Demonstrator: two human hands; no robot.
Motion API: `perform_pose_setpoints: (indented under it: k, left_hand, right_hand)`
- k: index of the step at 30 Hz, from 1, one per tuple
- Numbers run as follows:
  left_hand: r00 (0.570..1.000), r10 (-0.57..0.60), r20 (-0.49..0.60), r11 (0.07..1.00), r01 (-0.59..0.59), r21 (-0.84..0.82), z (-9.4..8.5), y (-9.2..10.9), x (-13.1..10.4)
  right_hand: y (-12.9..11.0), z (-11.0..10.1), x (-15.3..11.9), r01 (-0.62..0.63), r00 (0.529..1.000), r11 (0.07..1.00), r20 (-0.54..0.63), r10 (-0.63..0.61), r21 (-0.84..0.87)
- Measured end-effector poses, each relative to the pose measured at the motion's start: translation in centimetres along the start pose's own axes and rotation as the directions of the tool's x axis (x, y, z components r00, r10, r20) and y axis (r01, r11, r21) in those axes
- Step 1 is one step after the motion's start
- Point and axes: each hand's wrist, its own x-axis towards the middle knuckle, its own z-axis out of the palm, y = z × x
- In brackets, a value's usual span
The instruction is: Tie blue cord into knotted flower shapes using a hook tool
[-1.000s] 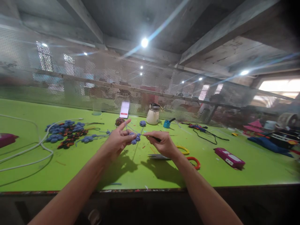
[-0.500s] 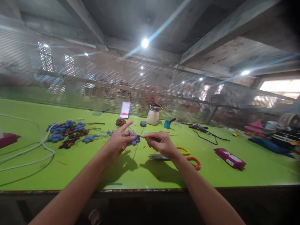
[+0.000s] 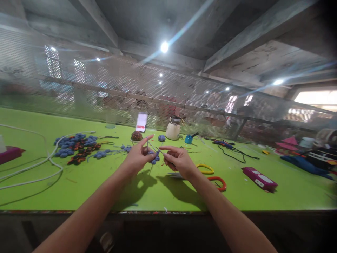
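Observation:
My left hand [image 3: 137, 154] pinches a small blue-purple crochet piece [image 3: 155, 161] between thumb and fingers. Its raised index finger carries a taut strand of the same yarn. Close on the right, my right hand [image 3: 180, 160] is closed on a thin crochet hook [image 3: 161, 151], whose tip meets the top of the piece; the rest is hidden by the fingers. A blue-purple yarn ball [image 3: 161, 138] sits on the table beyond the hands. Under my right hand lie scissors with one yellow and one red-orange handle [image 3: 222, 183], their blades partly covered.
Blue and dark orange crocheted flowers [image 3: 76, 146] lie at left beside a white cable [image 3: 56, 167]. A multicoloured yarn ball [image 3: 136, 136], a phone [image 3: 141, 122], a cream jar [image 3: 173, 129] and a blue pot [image 3: 188, 139] stand behind. A magenta box [image 3: 259, 178] is at right.
My left index finger and thumb have shifted, and the crochet piece sits slightly lower and to the right. The right hand has turned a little at the piece. The view has tilted slightly.

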Motion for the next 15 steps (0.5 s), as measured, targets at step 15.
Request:
perform_pose_setpoints:
  k: [15]
  left_hand:
    - [0.993,0.099,-0.059,0.994,-0.097,0.040,1.5,-0.6,-0.3]
  right_hand:
    - [1.0,1.3,0.2,-0.060,0.995,0.901,-0.050,0.090,0.429]
